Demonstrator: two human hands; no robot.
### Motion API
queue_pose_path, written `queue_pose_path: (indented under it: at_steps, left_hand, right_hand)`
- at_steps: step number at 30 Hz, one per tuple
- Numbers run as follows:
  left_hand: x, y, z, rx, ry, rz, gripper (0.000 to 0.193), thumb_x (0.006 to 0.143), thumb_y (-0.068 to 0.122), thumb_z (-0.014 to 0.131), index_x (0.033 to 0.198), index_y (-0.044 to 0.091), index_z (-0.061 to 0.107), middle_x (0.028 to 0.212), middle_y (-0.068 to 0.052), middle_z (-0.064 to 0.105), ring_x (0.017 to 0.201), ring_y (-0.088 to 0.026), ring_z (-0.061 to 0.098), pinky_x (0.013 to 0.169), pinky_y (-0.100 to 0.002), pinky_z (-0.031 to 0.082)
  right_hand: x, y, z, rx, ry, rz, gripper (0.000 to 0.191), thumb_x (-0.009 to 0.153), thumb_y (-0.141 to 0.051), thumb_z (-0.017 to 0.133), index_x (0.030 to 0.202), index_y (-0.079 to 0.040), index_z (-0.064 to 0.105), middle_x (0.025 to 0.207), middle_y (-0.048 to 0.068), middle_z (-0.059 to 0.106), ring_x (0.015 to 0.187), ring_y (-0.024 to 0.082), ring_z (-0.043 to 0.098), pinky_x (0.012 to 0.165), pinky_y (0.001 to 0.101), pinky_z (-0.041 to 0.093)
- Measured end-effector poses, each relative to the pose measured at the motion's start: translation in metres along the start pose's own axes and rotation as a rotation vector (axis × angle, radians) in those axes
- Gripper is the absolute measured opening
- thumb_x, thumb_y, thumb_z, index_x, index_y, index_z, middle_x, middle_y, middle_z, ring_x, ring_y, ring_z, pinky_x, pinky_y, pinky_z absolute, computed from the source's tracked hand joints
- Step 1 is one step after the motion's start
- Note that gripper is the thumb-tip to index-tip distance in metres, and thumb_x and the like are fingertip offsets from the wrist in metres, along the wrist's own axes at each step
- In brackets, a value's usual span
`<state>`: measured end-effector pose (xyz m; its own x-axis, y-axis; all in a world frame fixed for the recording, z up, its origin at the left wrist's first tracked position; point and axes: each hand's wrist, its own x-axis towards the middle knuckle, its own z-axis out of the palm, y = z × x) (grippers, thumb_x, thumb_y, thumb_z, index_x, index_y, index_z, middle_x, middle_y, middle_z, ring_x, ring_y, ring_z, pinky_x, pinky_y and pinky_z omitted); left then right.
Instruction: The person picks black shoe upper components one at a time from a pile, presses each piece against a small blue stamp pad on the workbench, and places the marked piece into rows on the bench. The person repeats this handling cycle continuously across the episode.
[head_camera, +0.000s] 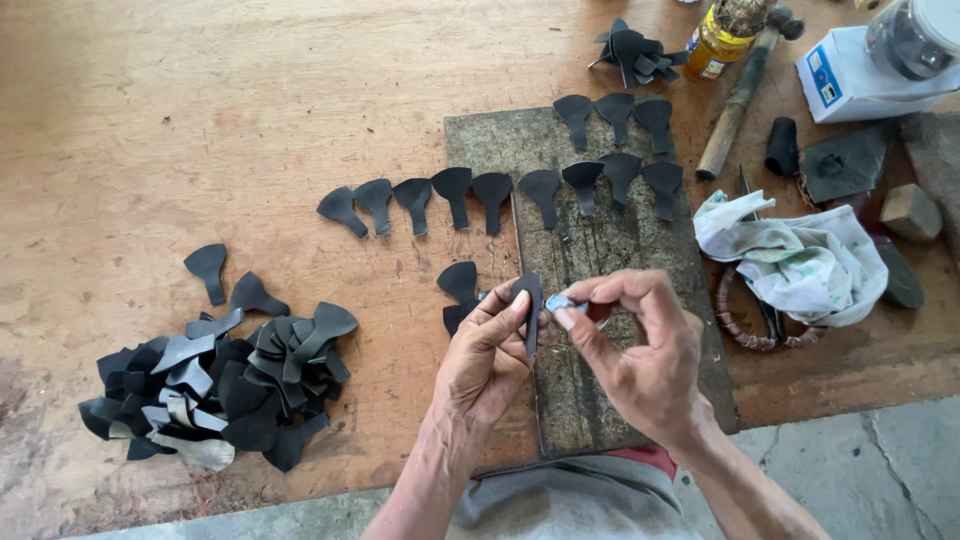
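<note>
My left hand (485, 355) pinches a black paddle-shaped leather piece (532, 305) upright over a grey work slab (600, 390). My right hand (640, 350) holds a small metal blade (560, 301) against the edge of that piece. Another black piece (460, 283) lies on the wooden table just left of my left hand. A row of the same black pieces (452, 195) is laid out across the table and the slab's far end.
A heap of black and grey leather pieces (215, 390) lies at the left. A crumpled rag (800, 255), a hammer (745, 85), a yellow jar (720, 40), a white box (860, 80) and a wooden block (910, 210) sit at the right.
</note>
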<state>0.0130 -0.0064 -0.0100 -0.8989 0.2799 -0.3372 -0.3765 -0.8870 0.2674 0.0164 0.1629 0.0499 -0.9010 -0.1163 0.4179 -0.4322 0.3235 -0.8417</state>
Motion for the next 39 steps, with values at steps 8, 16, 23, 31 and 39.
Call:
queue_pose_path:
  at_steps: [8, 16, 23, 31, 39]
  left_hand:
    - [-0.001, 0.003, 0.000, 0.021, 0.049, 0.027, 0.026, 0.098, 0.002, 0.066, 0.124, 0.002, 0.061, 0.107, -0.010, 0.070, 0.090, -0.015, 0.069, 0.078, -0.025, 0.058]
    - [-0.004, 0.003, 0.003, 0.096, 0.059, 0.060, 0.028, 0.095, 0.002, 0.070, 0.121, 0.002, 0.061, 0.105, -0.008, 0.071, 0.090, -0.013, 0.069, 0.079, -0.025, 0.059]
    - [-0.005, 0.004, 0.002, 0.104, 0.048, 0.075, 0.025, 0.097, 0.004, 0.069, 0.121, 0.002, 0.062, 0.103, -0.007, 0.071, 0.088, -0.013, 0.068, 0.078, -0.025, 0.058]
    - [-0.002, 0.006, 0.004, 0.063, 0.022, 0.075, 0.026, 0.097, 0.004, 0.068, 0.121, 0.004, 0.061, 0.104, -0.007, 0.070, 0.091, -0.016, 0.068, 0.080, -0.028, 0.058]
    - [-0.006, 0.026, 0.023, 0.236, 0.005, 0.154, 0.023, 0.091, -0.005, 0.066, 0.114, 0.000, 0.064, 0.101, -0.008, 0.071, 0.090, -0.013, 0.068, 0.079, -0.025, 0.058]
  right_hand:
    - [-0.001, -0.006, -0.001, 0.043, -0.172, 0.080, 0.024, 0.095, -0.020, 0.075, 0.102, -0.009, 0.054, 0.099, 0.010, 0.077, 0.089, 0.015, 0.077, 0.079, 0.0283, 0.068]
    - [-0.002, -0.005, 0.001, 0.019, -0.138, 0.119, 0.026, 0.093, -0.024, 0.075, 0.101, -0.010, 0.055, 0.098, 0.009, 0.076, 0.086, 0.015, 0.075, 0.075, 0.0283, 0.066]
    - [-0.002, -0.005, -0.004, 0.092, -0.141, 0.151, 0.025, 0.094, -0.023, 0.075, 0.102, -0.009, 0.056, 0.098, 0.010, 0.077, 0.088, 0.014, 0.076, 0.076, 0.0281, 0.066]
    - [-0.011, -0.006, -0.004, 0.083, -0.265, 0.193, 0.023, 0.091, -0.022, 0.076, 0.097, -0.011, 0.058, 0.093, 0.008, 0.079, 0.077, 0.012, 0.075, 0.070, 0.0266, 0.067]
    - [-0.015, -0.002, -0.014, 0.158, -0.171, 0.186, 0.025, 0.090, -0.017, 0.078, 0.100, -0.008, 0.057, 0.097, 0.009, 0.079, 0.091, 0.014, 0.078, 0.085, 0.0300, 0.066]
